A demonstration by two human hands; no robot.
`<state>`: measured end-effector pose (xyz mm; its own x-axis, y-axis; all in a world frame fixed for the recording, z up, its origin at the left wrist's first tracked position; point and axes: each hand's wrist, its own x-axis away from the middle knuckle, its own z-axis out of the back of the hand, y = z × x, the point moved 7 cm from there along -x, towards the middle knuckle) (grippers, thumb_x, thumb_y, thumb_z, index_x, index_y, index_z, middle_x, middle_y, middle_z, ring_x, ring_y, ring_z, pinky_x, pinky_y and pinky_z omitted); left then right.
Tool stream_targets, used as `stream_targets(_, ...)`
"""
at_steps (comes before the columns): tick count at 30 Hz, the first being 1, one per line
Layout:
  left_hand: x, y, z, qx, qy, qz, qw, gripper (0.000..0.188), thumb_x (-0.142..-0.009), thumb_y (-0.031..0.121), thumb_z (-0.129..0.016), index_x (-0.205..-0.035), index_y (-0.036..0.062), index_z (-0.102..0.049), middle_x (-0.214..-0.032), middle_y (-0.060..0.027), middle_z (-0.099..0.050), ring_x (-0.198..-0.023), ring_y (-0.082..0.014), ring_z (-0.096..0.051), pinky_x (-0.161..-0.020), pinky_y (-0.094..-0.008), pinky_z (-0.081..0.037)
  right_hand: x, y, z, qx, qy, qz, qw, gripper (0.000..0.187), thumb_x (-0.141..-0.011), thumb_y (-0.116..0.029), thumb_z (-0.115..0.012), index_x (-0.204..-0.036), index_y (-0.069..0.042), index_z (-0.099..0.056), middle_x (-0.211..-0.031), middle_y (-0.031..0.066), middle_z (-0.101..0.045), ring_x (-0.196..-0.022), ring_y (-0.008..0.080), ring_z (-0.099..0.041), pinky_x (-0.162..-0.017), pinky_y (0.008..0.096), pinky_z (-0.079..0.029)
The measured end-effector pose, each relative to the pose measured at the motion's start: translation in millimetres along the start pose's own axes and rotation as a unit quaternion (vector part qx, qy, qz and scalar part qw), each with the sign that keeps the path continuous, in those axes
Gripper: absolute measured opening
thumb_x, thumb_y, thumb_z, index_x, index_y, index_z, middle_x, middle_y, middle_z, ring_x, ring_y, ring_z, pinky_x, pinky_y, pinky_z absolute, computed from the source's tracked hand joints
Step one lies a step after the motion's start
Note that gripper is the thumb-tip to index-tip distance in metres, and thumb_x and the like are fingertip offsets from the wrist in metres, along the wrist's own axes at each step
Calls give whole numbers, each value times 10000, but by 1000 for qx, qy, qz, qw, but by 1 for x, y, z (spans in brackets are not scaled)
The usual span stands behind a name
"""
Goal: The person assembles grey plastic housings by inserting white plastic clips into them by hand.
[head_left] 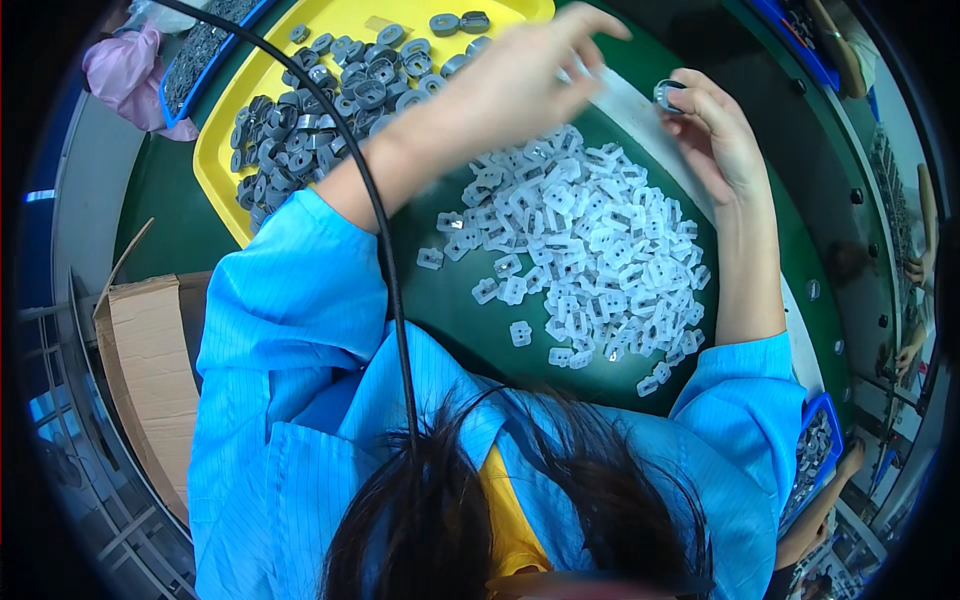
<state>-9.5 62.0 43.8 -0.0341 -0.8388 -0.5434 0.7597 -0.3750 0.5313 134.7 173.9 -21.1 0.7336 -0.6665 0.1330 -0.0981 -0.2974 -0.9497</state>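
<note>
My right hand [718, 135] is raised at the right, its thumb and fingers pinching a small grey oval plastic part [668, 97] with a pale inside. Smeared a little by motion, my left hand [535, 80] reaches across the upper middle. Its fingers are spread and I see nothing in them. Below both hands lies a loose heap of small translucent white plastic pieces [600, 235] on the green table [450, 320]. Left of my left hand is a yellow tray [215, 150] holding many dark grey oval parts [370, 95].
A black cable [385, 240] hangs across my left forearm. An opened cardboard box [150, 350] stands at the left, with a pink bag [125, 75] beyond it. Blue bins [825, 430] of small parts sit at the edges. Other people's arms [815, 520] show at the right.
</note>
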Motion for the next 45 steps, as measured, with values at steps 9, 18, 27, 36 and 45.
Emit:
stream_targets(9,8,-102,51,-235,-79,208,946,377,-770,176,-640,-1109,12,-628,-1055,-224,-627,-983,-373,-599,-869,-401,-472,-1,-24,73,519,280,169,790,328,-776,-216,-686,-1050,-40,-650,-924,75,-685,-823,181,-624,-787,315,-483)
stream_targets(18,-6,-56,53,8,11,315,949,298,-804,179,-647,-1034,-8,-633,-874,-162,-665,-813,-196,-640,-736,-313,-502,8,4,-77,516,-96,211,825,216,-776,-163,-687,-938,-20,-692,-896,113,-633,-848,261,-610,-778,333,-483)
stream_targets(27,6,-22,-7,58,-59,166,983,384,-800,131,-640,-1151,-2,-557,-838,-100,-643,-706,-156,-612,-654,-276,-491,11,-6,-41,498,20,124,858,153,-757,-127,-694,-864,-17,-690,-834,109,-642,-765,234,-622,-731,336,-491)
stream_targets(36,12,-36,-5,24,-43,177,983,391,-805,150,-651,-1172,48,-559,-794,-37,-629,-619,-102,-559,-568,-255,-456,22,-20,-78,601,-8,206,772,126,-748,-105,-688,-850,-32,-700,-784,101,-625,-813,269,-593,-750,385,-473)
stream_targets(45,13,-32,-8,63,-64,238,967,378,-814,150,-647,-1166,53,-549,-804,-62,-649,-591,-120,-548,-566,-281,-446,16,-12,-84,533,-144,199,809,232,-757,-6,-624,-985,-7,-665,-902,142,-665,-838,298,-633,-775,382,-500)
